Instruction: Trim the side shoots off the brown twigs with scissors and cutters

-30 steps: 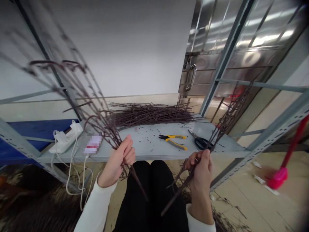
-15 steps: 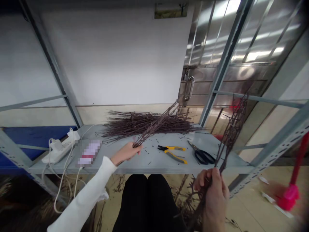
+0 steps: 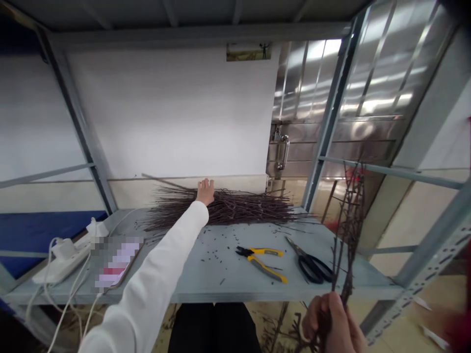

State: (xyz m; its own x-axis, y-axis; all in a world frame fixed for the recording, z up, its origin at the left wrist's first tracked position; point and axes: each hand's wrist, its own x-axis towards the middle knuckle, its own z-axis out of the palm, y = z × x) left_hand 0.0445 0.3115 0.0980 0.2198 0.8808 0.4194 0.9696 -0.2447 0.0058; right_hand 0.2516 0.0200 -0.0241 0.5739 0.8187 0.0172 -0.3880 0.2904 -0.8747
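Observation:
My left hand (image 3: 205,191) reaches over the back of a long pile of thin dark twigs (image 3: 243,208) lying across the shelf. Its short-looking fingers are slightly apart, and the palm side is hidden. A brown stick (image 3: 164,180) slants up to the left from beside this hand. At the lower right, my right hand (image 3: 333,321) is closed around an upright bundle of branched twigs (image 3: 351,235), partly cut off by the frame edge. Yellow-and-grey cutting pliers (image 3: 263,262) lie on the shelf, with black-handled scissors (image 3: 311,264) to their right.
A phone (image 3: 119,264), partly blurred out, and a white power strip (image 3: 68,257) with cables occupy the left of the metal shelf (image 3: 206,295). Small twig scraps dot its surface. Posts rise at both sides, and a metal door (image 3: 312,98) stands behind.
My left hand has moved forward and up to the pile, and the slanting bundle it held no longer shows there. My right hand still holds its twigs. The view has tilted up.

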